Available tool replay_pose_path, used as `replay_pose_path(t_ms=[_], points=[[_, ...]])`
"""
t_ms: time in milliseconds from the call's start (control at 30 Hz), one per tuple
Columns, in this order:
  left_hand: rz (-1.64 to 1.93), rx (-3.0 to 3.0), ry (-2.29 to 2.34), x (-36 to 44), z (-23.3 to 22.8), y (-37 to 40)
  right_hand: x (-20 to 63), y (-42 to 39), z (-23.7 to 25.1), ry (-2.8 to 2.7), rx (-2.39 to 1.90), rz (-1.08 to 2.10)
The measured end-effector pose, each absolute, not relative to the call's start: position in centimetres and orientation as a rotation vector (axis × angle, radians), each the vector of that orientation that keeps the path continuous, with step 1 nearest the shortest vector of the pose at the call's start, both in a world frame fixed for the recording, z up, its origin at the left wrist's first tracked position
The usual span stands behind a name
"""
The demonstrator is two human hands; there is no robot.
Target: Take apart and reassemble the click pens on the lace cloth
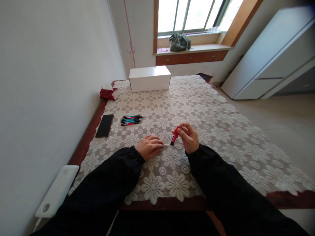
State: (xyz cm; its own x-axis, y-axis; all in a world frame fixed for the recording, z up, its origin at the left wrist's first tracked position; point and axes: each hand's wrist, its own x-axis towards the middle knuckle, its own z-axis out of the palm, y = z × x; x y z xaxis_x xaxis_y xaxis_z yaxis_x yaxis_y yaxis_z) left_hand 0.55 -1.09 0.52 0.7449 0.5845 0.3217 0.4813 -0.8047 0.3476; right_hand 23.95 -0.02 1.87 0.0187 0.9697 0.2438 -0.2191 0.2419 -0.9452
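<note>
My right hand pinches a red pen barrel with a black end, held tilted just above the lace tablecloth. My left hand rests on the cloth with fingers curled around a thin pale pen refill whose tip points at the barrel's black end. A small bundle of several red, blue and black pens lies on the cloth beyond my left hand.
A black phone lies near the table's left edge. A white box and a red tissue pack stand at the far end. A white device sits against the wall at lower left. A cabinet stands on the right.
</note>
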Motion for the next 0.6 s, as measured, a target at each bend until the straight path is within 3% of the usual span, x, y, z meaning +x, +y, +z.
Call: replay_pose_path(t_ms=[333,600], points=[[0.775,2.591,0.773,0.73,0.38,-0.88,23.82,-0.03,2.00,-1.103,-0.863,1.081],[0.634,2.640,0.961,0.51,0.36,-0.78,23.73,-0.14,2.36,-1.172,-0.864,0.942]])
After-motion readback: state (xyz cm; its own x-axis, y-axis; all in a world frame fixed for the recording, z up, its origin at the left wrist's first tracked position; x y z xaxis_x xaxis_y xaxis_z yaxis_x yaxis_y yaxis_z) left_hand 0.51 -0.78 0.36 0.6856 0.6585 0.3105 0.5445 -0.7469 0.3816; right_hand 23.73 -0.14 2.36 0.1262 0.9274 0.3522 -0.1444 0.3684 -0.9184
